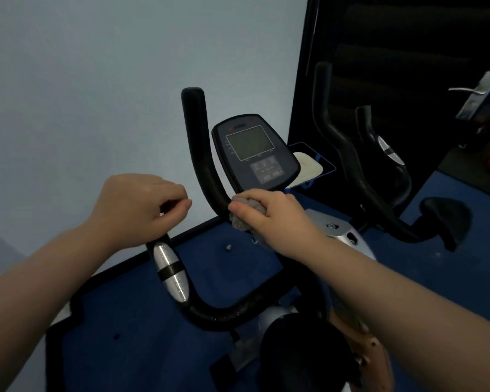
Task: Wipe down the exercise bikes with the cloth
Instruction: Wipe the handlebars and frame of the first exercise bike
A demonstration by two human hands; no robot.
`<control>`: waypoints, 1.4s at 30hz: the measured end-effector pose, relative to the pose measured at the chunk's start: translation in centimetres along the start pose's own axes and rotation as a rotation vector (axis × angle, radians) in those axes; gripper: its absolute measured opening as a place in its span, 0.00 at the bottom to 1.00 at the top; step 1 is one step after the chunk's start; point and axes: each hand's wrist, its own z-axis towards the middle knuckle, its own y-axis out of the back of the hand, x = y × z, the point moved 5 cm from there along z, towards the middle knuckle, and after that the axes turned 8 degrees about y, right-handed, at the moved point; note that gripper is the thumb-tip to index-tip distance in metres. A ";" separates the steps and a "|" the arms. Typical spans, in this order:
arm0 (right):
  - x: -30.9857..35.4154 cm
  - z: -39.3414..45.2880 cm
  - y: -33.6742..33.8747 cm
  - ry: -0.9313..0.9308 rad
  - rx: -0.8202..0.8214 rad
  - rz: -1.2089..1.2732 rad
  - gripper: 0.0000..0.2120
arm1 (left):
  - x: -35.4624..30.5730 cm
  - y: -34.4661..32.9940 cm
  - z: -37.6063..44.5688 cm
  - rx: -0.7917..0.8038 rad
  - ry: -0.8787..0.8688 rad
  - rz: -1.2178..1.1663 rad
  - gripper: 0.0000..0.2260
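An exercise bike stands right in front of me, with a black handlebar [201,154] curving up at the centre and a dark console [255,154] with a grey screen behind it. My right hand [269,213] presses a crumpled grey cloth [246,203] against the lower bend of that upright bar. My left hand [136,207] curls around the near left grip, just above its silver pulse sensor [170,271]. The black saddle [303,355] sits low at the bottom, partly under my right forearm.
A pale wall fills the left and top. A second bike with black handlebars [340,142] and a saddle [447,219] stands to the right on blue matting [142,321]. A door handle [473,90] shows at the far right. A blue tray with a white item [309,166] sits behind the console.
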 end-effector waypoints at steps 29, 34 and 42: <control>1.6 -7.1 5.5 0.015 -0.171 -0.199 0.13 | 0.3 0.5 -0.2 -0.042 0.043 -0.093 0.18; 7.4 4.4 1.4 0.301 -0.351 -0.080 0.11 | 0.1 0.6 -0.3 -0.155 0.084 -0.106 0.15; 5.3 3.0 -2.4 0.542 -0.131 -0.436 0.14 | 0.1 0.7 -0.5 -0.190 0.041 -0.159 0.13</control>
